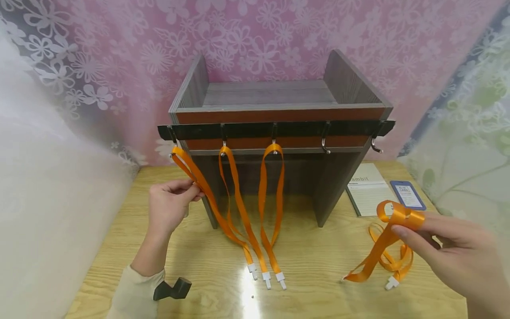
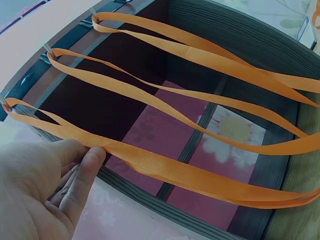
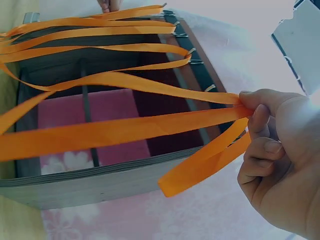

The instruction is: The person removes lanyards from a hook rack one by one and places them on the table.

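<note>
My left hand (image 1: 171,204) pinches the upper part of the leftmost orange lanyard (image 1: 207,190), whose loop hangs on the end hook of a black hook rail (image 1: 249,130). A second lanyard (image 1: 238,192) and a third lanyard (image 1: 263,190) hang from the adjacent hooks, their white clips resting low by the table. Over on the right, my right hand (image 1: 458,252) pinches another lanyard (image 3: 195,125) between thumb and fingers, with a loop sticking out past the grip. Orange strap (image 1: 398,265) with a white clip (image 1: 392,283) lies below; whether it is the same lanyard, I cannot tell.
The rail crosses the front of a grey wooden shelf (image 1: 267,94) on a wooden table (image 1: 303,261). Two bare hooks (image 1: 325,144) are at its right. A notebook (image 1: 368,188) and a blue card holder (image 1: 408,195) lie behind my right hand. Floral curtain hangs behind.
</note>
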Demonstrator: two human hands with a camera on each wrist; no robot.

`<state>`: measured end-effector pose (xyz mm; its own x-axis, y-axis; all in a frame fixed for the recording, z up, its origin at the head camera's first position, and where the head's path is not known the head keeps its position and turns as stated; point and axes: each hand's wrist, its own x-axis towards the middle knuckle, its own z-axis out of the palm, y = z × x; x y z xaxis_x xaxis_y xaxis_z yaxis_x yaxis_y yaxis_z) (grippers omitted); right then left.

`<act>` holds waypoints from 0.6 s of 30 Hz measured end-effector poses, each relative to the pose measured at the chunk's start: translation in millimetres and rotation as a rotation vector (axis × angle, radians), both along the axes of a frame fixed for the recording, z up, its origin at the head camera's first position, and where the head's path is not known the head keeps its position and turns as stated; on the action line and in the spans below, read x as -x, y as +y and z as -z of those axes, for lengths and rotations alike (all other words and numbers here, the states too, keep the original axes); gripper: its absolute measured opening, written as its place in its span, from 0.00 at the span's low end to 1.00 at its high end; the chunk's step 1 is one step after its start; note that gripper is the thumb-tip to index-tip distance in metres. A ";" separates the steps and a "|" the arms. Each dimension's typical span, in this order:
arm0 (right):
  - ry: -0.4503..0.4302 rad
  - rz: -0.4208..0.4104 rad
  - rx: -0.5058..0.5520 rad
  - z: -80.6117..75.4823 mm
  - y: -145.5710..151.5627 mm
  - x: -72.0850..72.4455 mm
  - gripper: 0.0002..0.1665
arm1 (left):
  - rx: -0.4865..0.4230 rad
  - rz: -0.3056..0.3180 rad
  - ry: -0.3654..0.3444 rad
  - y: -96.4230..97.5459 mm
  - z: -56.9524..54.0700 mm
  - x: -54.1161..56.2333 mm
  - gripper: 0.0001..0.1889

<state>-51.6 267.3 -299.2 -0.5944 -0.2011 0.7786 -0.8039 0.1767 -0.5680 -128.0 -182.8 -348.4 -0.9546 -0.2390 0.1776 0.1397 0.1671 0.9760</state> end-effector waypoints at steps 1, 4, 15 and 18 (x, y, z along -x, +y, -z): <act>0.004 -0.025 0.002 1.9 1.0 1.6 0.05 | 0.002 0.000 -0.003 -0.3 -0.7 -0.2 0.12; -0.003 -0.070 -0.003 10.7 4.9 5.6 0.05 | 0.004 0.000 -0.014 -0.6 -1.9 -0.7 0.12; -0.140 0.217 -0.250 43.0 19.0 0.6 0.20 | 0.030 0.009 -0.015 -0.1 -2.7 1.5 0.12; -0.178 0.230 -0.310 49.7 20.2 -1.9 0.22 | 0.034 0.003 -0.039 -0.8 -1.6 -0.7 0.12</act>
<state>-49.7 287.5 -348.9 -0.7706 -0.2563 0.5835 -0.6179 0.5245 -0.5857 -127.3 -183.6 -346.8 -0.9618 -0.2302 0.1483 0.1023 0.2001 0.9744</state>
